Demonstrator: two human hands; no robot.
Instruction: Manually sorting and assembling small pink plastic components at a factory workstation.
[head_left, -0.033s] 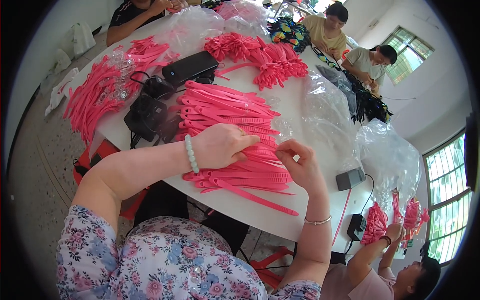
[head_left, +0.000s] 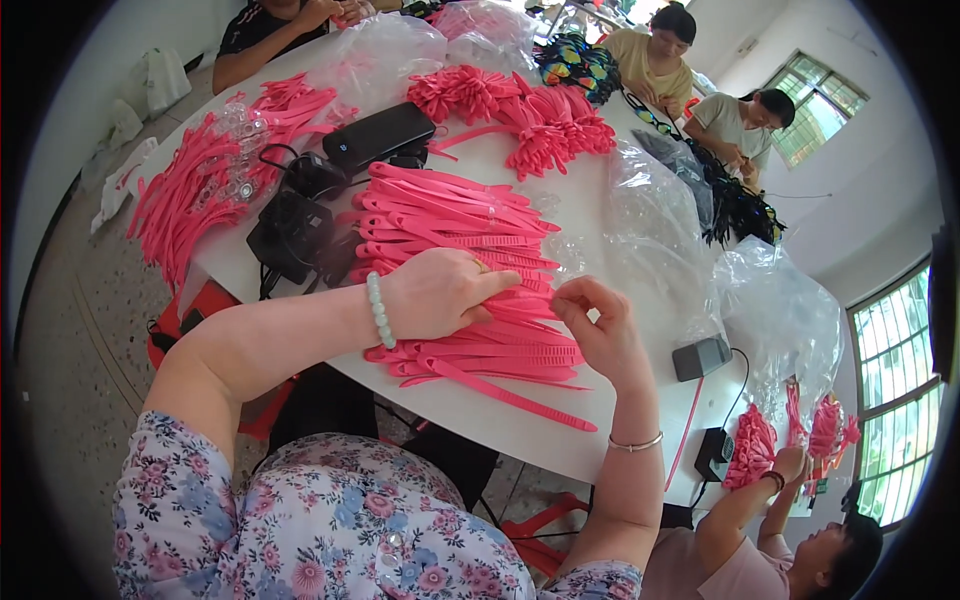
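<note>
Pink ribbed rubber straps (head_left: 450,215) lie in a broad stack on the white table in front of me. My left hand (head_left: 435,292), with a pale bead bracelet at its wrist, is closed over the middle of the stack. Its index finger and thumb close on a pink strap. Facing it at the strap ends, my right hand (head_left: 603,330) pinches thumb and forefinger together on a strap's tip. The tip is mostly hidden by the fingers. One loose strap (head_left: 510,393) sticks out toward the table's near edge.
Black adapters (head_left: 290,235) and a black power bank (head_left: 380,136) stand left of the stack. More pink straps (head_left: 205,190) with clear parts lie further left. Clear plastic bags (head_left: 655,230) cover the right side. Co-workers sit around the table; one person's hand (head_left: 790,463) is at lower right.
</note>
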